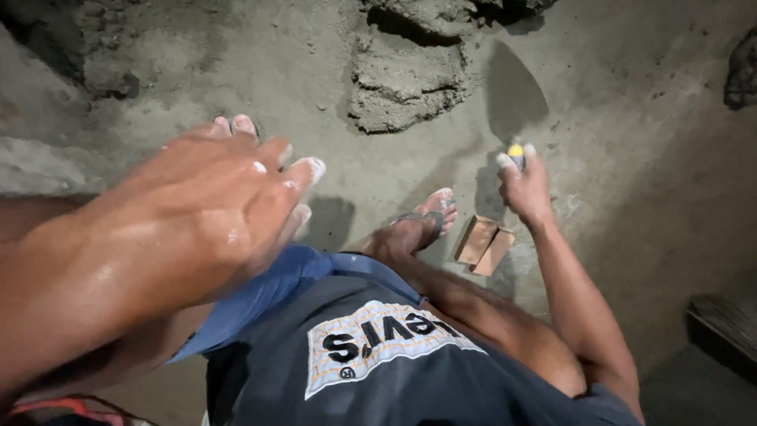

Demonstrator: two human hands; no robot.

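Fingers (pixel 509 162) around yellow-handled trowel (pixel 516 118)

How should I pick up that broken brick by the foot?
Probably from above, pinching the long sides of the bigger brick piece. It lies flat on the dusty floor, its top face bare, with the smaller piece touching its right edge, so lift one piece at a time.

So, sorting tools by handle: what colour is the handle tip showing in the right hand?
Yellow; the handle tip shows above the right hand in the head view.
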